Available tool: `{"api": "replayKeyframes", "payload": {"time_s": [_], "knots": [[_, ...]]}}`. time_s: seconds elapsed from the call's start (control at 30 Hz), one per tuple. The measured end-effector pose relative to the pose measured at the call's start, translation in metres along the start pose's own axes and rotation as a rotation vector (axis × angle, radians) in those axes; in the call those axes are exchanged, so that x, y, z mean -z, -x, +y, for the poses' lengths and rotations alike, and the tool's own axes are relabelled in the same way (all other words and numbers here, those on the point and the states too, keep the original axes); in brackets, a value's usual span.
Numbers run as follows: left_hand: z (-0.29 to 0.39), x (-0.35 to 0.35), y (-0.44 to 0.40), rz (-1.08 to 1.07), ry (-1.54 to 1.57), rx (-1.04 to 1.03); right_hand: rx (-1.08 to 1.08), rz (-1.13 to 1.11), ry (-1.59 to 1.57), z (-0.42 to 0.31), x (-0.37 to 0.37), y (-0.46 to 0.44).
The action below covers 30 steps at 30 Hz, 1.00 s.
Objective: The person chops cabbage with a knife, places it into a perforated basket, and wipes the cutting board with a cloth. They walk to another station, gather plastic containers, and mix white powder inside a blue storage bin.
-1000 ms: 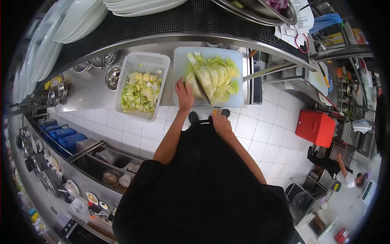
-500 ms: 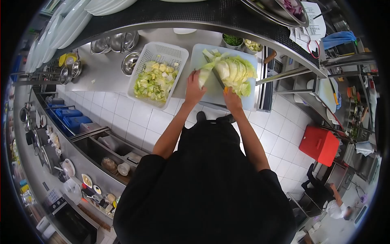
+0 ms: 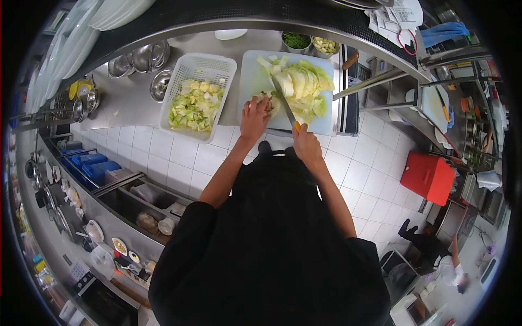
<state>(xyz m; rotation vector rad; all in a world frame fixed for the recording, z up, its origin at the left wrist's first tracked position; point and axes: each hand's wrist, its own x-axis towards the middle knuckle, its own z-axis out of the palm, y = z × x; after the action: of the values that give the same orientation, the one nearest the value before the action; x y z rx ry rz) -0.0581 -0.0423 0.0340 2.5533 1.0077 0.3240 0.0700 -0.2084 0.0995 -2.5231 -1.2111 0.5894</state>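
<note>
A pale cutting board point(image 3: 250, 70) lies on the steel counter with cut green-white cabbage point(image 3: 304, 81) fanned over its right half. My right hand point(image 3: 308, 143) is closed around the orange handle of a long kitchen knife point(image 3: 284, 101). The blade points away from me and rests against the left side of the sliced cabbage. My left hand point(image 3: 254, 120) has its fingers curled over a smaller cabbage piece point(image 3: 270, 103) just left of the blade; part of that piece is hidden under the fingers. Beside the board stands a white perforated basket point(image 3: 227, 81) holding chopped cabbage point(image 3: 191, 106).
Metal bowls point(image 3: 150, 56) stand at the back left, and a bowl of chopped greens point(image 3: 296, 41) sits behind the board. A steel shelf point(image 3: 228, 24) with white plates overhangs the counter. A red box point(image 3: 427, 178) is on the floor at right, near another person point(image 3: 435, 255).
The knife has shifted slightly left and lies at a flatter slant. My left hand has changed from a long pale cabbage piece to the smaller piece, with its fingers now over it.
</note>
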Motion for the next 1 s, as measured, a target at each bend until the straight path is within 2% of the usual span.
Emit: {"api": "replayKeyframes", "payload": {"time_s": [0.2,0.27,0.3,0.4,0.5,0.6,0.7,0.8,0.9,1.0], "knots": [[0.0,0.004,-0.001,0.082,0.102,0.016,-0.012,-0.047,-0.075,-0.002,-0.021,0.012],[-0.003,0.002,-0.004,0.071,0.054,-0.005,0.066,0.0,-0.051,0.023,-0.085,-0.012],[-0.003,0.001,-0.003,0.064,0.032,-0.014,0.105,0.022,-0.038,0.02,-0.089,-0.02],[-0.015,0.006,-0.006,-0.028,0.016,-0.049,0.056,0.041,0.014,0.01,-0.082,-0.042],[-0.037,0.018,-0.008,-0.059,-0.025,-0.192,0.055,-0.012,0.064,0.011,-0.046,-0.048],[-0.048,0.019,-0.002,-0.002,-0.098,-0.112,0.065,0.028,0.078,0.021,-0.023,-0.036],[-0.034,0.015,0.005,0.123,0.136,0.058,0.038,-0.017,0.061,0.011,0.003,-0.018],[-0.015,0.01,0.002,0.111,0.22,0.158,0.033,-0.041,0.03,0.0,0.003,-0.013],[-0.006,0.004,-0.01,0.068,0.18,0.234,0.068,-0.04,-0.047,0.001,-0.034,-0.021],[0.0,-0.003,-0.019,0.072,0.039,0.271,0.009,-0.079,-0.088,0.0,-0.072,-0.039]]}}
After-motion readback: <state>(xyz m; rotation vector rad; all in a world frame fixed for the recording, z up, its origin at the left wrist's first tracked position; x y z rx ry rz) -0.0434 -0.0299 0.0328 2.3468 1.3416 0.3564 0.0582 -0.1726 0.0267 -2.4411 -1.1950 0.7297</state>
